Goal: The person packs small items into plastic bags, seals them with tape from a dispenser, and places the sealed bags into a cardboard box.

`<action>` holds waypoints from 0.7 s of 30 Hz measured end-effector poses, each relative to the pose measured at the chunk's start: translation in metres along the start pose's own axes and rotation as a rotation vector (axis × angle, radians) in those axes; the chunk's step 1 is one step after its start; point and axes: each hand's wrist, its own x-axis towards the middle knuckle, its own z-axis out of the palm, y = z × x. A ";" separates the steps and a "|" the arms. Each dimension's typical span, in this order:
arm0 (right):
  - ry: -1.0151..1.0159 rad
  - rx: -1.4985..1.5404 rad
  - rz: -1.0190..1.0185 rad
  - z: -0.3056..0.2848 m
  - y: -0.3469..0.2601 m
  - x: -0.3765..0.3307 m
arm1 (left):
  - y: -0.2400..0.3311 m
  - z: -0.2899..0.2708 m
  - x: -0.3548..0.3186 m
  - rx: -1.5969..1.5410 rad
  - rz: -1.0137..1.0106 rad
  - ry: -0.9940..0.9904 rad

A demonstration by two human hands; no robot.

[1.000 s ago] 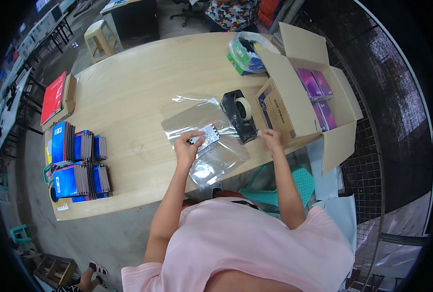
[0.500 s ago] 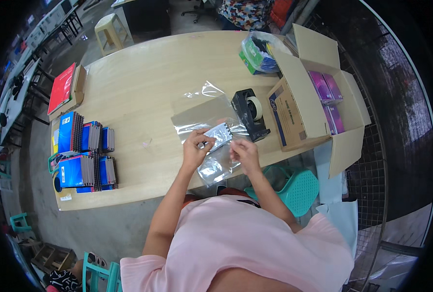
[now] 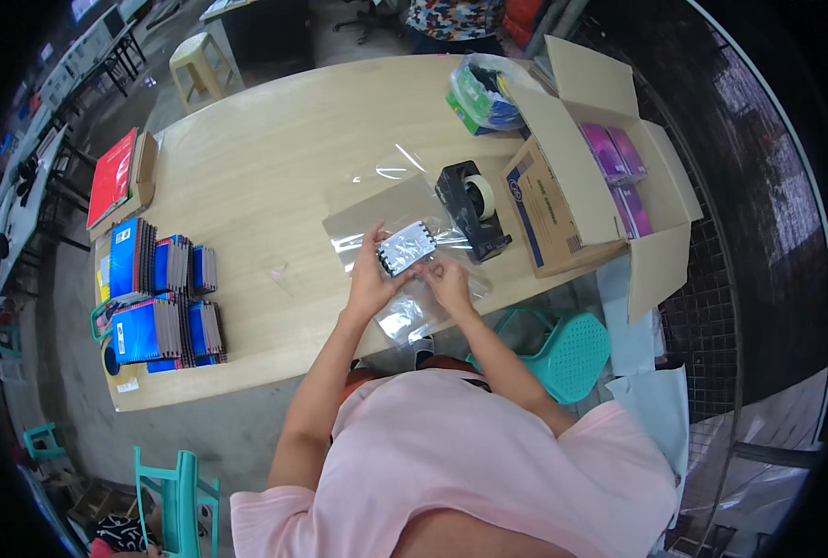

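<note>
My left hand (image 3: 369,281) grips a small wrapped bundle of spiral notebooks (image 3: 407,247), thumb along its near edge. Its pale face points up, with black coil binding along two opposite sides and a glossy clear film over it. My right hand (image 3: 446,281) is closed in a pinch at the bundle's near right corner; what the fingertips hold is too small to tell. Beneath both hands, clear plastic sheets (image 3: 362,221) lie spread on the table. A black tape dispenser (image 3: 459,200) with a tape roll (image 3: 479,197) stands just right of the bundle.
Stacks of blue spiral notebooks (image 3: 135,333) fill the table's left end, with a red book (image 3: 113,177) behind. At right sits an open carton (image 3: 554,209) holding purple boxes (image 3: 609,153). A plastic bag (image 3: 488,93) lies at the far edge. A green stool (image 3: 577,358) stands below.
The bundle has turned and now lies flatter, coils showing on two sides. My left hand has shifted its grip around it, and my right hand has moved left to its near corner.
</note>
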 end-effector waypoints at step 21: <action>0.631 -0.241 -0.405 -0.404 -0.221 -0.086 | 0.144 -0.041 -0.038 -0.437 0.099 0.109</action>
